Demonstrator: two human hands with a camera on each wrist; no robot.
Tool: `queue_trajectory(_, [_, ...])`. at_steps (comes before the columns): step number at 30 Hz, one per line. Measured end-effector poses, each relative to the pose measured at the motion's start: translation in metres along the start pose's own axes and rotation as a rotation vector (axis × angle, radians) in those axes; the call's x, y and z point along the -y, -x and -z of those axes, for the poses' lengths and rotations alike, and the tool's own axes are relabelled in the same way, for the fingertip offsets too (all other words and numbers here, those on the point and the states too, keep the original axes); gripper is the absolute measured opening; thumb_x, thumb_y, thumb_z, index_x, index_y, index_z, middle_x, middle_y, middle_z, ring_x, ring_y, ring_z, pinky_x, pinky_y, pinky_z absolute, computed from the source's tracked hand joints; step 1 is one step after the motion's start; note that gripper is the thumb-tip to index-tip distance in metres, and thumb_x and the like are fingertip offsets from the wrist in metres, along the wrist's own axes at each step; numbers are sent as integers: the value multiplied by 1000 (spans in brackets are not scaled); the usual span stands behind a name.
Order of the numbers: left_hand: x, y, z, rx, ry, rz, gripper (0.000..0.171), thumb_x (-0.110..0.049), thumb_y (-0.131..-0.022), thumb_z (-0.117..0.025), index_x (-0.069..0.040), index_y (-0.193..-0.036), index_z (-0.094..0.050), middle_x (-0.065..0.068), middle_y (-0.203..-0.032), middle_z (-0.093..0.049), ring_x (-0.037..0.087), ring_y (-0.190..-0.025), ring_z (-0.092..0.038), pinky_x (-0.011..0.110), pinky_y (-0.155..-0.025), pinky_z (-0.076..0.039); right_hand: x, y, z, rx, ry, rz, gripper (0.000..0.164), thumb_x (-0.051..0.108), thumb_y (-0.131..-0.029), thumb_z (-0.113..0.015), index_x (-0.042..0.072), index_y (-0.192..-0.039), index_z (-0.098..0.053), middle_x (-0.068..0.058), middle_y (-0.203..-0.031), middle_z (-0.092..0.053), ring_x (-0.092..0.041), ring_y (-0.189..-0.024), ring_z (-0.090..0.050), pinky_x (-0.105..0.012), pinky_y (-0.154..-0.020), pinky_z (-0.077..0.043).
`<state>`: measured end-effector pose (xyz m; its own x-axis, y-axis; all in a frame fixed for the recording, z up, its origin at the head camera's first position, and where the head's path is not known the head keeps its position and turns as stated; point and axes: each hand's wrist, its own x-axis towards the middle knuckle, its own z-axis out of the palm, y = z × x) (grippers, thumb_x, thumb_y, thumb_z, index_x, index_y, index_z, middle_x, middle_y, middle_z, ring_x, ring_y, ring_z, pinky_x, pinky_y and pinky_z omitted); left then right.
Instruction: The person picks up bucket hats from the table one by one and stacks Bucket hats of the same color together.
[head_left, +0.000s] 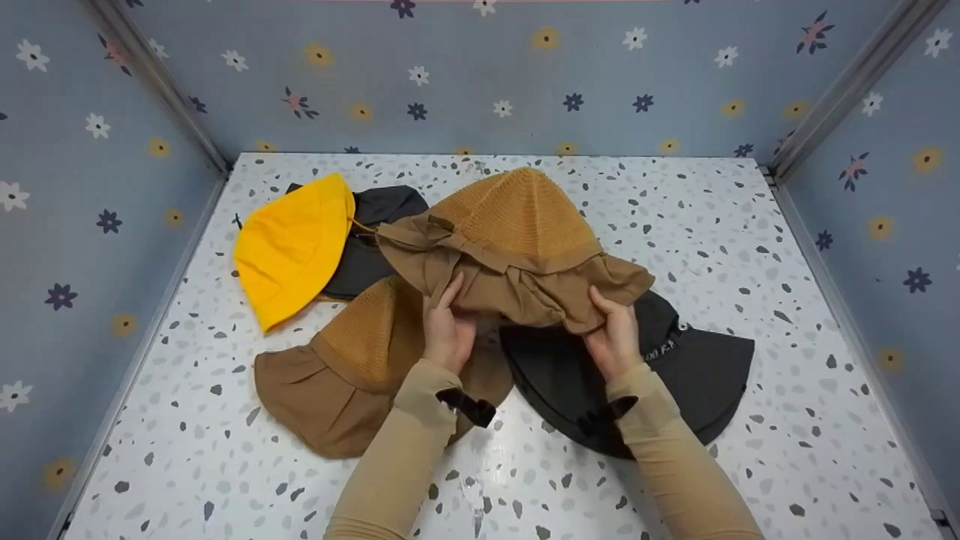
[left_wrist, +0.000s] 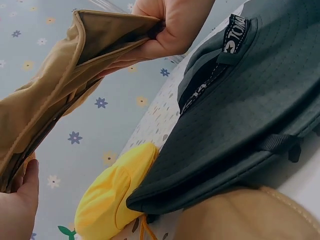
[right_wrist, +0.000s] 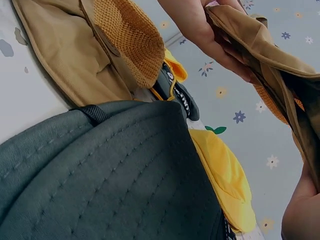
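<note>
A brown sun hat (head_left: pixel 525 217) with a woven crown and a ruffled fabric brim is held up above the table. My left hand (head_left: pixel 450 334) grips the near edge of its brim on the left, thumb on top. On the right, my right hand (head_left: pixel 615 334) pinches the same brim. The brim hangs in folds between both hands, and its underside shows in the left wrist view. Below my left arm lies a similar brown hat (head_left: pixel 367 345). A black wide-brimmed hat (head_left: pixel 705 382) with white lettering lies under my right hand, partly covered by the arm.
A yellow hat (head_left: pixel 292 251) rests over a dark hat (head_left: pixel 390 206) at the back left. Another yellow hat (right_wrist: pixel 225 180) shows beyond the black brim in the right wrist view. Flower-patterned walls (head_left: pixel 480 82) enclose the speckled table (head_left: pixel 787 450) at back and sides.
</note>
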<state>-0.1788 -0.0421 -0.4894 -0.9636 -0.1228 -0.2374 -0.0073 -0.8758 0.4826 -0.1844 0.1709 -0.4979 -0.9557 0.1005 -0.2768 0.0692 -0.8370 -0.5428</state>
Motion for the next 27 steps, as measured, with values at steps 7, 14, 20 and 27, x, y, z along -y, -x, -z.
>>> queue_trajectory(7, [-3,0,1,20,4,-11,75,7,-99,-47,-32,-155,-16,4,-161,-26,29,-148,-29,45,-117,-33,3,-2,2,-4,2,-9,36,-11,-99,-45,12,-126,-47,-6,-127,-56,-19,-115,-61,-36,-97,-53])
queue_trajectory(14, [-10,-3,3,4,-23,21,39,-4,-103,-44,-14,-141,-39,8,-148,-42,27,-139,-41,42,-115,-36,6,-2,5,-29,33,10,42,-13,-98,-45,17,-128,-45,-5,-130,-52,-17,-115,-59,-34,-95,-54])
queue_trajectory(20, [-18,-2,6,7,-58,11,40,-16,-106,-38,-12,-145,-35,7,-147,-40,25,-138,-38,40,-118,-31,10,-1,6,-21,81,25,43,-12,-98,-46,18,-129,-45,-5,-133,-50,-18,-117,-57,-33,-96,-54])
queue_trajectory(27, [-28,-2,9,57,-80,9,56,-41,-106,-41,-22,-156,-25,4,-158,-32,23,-146,-32,38,-119,-29,12,-1,7,-16,100,23,40,-12,-98,-47,16,-127,-46,-6,-132,-51,-21,-118,-58,-36,-97,-54])
